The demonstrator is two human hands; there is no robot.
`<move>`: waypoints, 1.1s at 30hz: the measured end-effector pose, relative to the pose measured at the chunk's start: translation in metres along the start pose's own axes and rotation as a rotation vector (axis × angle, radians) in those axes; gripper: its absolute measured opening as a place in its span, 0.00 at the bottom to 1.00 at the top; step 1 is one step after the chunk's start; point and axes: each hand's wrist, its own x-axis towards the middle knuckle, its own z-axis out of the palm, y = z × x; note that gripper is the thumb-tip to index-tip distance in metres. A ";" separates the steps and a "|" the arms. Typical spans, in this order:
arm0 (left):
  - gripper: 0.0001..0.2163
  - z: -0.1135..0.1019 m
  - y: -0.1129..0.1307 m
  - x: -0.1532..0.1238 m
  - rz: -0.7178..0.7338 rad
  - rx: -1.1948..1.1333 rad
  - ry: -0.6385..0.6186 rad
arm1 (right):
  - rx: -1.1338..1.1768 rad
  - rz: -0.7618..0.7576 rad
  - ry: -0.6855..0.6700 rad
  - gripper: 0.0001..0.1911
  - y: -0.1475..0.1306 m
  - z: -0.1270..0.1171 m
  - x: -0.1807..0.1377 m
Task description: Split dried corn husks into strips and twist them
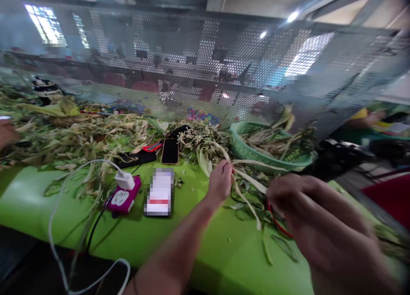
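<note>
My left hand is closed round a bunch of pale, dry leaf strips resembling corn husk, just above the green table. Several strip ends fan out from the fist, and a looped part rises behind it. One strip runs taut to the right, to my right hand, which is blurred and closed, its fingertips pinching that strip's end. Beneath the right hand curves a thin red thing, mostly hidden; its kind is unclear. A longer greenish strip lies on the table below.
A green basket of dry leaves stands behind my hands. To the left lie a lit phone, a dark phone, a red-handled tool and a purple socket block with a charger. Leaf scraps cover the back. Another person's hand shows far left.
</note>
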 end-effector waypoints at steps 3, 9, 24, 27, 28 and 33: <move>0.11 -0.001 0.004 0.000 -0.026 -0.137 0.014 | -0.105 0.041 0.023 0.09 0.017 0.007 0.040; 0.09 -0.003 0.013 0.000 -0.104 -0.385 0.023 | -0.180 0.017 -0.071 0.11 0.067 0.025 0.057; 0.08 -0.012 0.016 0.004 -0.237 -0.819 -0.140 | 0.454 0.353 -0.161 0.17 0.104 0.032 0.052; 0.08 -0.019 0.018 0.008 -0.216 -0.844 -0.076 | 0.389 0.346 -0.218 0.17 0.109 0.033 0.050; 0.08 -0.021 0.019 0.009 -0.214 -0.848 -0.060 | 0.367 0.338 -0.226 0.17 0.110 0.034 0.050; 0.09 -0.023 0.021 0.010 -0.209 -0.875 -0.028 | 0.295 0.306 -0.238 0.14 0.113 0.043 0.047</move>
